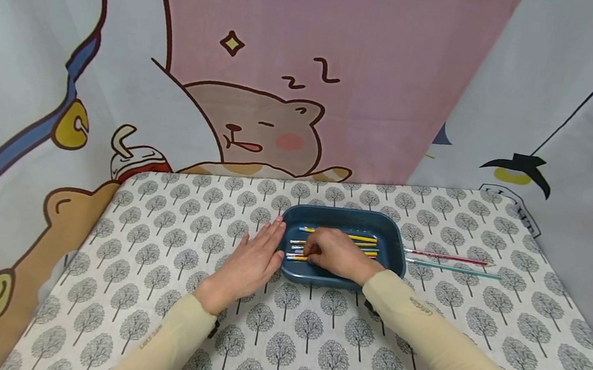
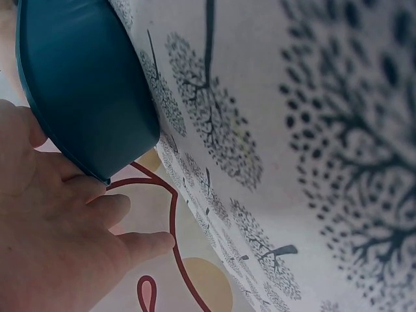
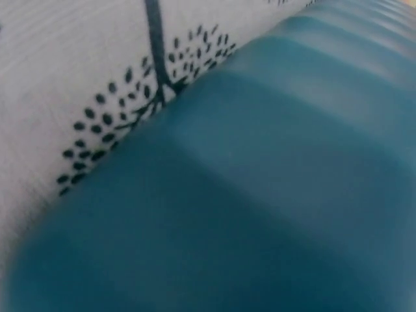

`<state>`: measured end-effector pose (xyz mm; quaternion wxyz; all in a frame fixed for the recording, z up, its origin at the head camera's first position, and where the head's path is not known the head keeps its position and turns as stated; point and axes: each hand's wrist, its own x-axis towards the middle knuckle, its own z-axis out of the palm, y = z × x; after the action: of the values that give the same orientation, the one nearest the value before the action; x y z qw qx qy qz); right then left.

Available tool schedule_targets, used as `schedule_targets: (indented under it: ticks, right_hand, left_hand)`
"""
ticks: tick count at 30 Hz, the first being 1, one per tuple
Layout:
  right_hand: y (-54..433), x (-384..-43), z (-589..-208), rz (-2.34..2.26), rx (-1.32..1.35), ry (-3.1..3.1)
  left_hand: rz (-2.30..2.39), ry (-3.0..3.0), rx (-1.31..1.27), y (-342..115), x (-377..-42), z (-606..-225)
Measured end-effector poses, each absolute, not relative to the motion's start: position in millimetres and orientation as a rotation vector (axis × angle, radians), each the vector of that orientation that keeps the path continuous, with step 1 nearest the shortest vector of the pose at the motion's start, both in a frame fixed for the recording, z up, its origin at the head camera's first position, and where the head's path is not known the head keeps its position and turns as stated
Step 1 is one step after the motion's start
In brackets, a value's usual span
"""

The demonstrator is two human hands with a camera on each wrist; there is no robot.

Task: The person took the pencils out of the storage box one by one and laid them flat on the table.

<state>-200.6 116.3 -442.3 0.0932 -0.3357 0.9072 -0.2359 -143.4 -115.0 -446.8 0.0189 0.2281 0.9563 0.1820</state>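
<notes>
While the left hand (image 1: 249, 266) lay with fingers extended against the left end of the tray (image 1: 338, 213), touching its rim, the right hand (image 1: 338, 253) was lowered inside, fingers bent down among the pencils (image 1: 297, 258); whether it pinched one, I could not tell.

Tray: one, dark blue, rounded corners, set on the cloth between the hands.
Pencils: several, mostly yellow, laid lengthwise from left to right within the tray, partly covered by the right hand.
Rods: two, slim, one red (image 1: 450, 257), one teal (image 1: 454, 269), laid side by side on the cloth just right of the tray, the red farther from the person.
Cloth (image 1: 146, 303): white, printed with dark trees.
Sleeves (image 1: 158, 342): two, cream, with small lettering.
Curtain (image 1: 281, 127): behind the cloth, pink and pale, printed with a sleeping animal.
</notes>
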Motion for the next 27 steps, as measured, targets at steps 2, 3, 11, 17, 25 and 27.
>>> schedule_targets:
  ticks: [2,3,11,17,25,27]
  right_hand:
    - [117,-201,-442,-0.708,-1.024,2.679]
    - [117,-201,-442,-0.710,-1.037,2.673]
    - [119,-200,-440,-0.688,-1.060,2.649]
    - [120,-199,-437,-0.640,-1.026,2.652]
    - [122,-196,-430,-0.634,-1.025,2.649]
    - [122,-195,-430,-0.634,-1.019,2.635]
  left_hand:
    - [0.570,2.970,0.712,-115,-143,-447]
    - [0.568,2.970,0.713,-115,-143,-447]
    - [0.572,2.967,0.718,-115,-142,-446]
    - [0.564,2.966,0.724,-115,-142,-445]
    - [0.585,2.968,0.732,-116,-142,-445]
    - [0.580,2.969,0.731,-116,-142,-445]
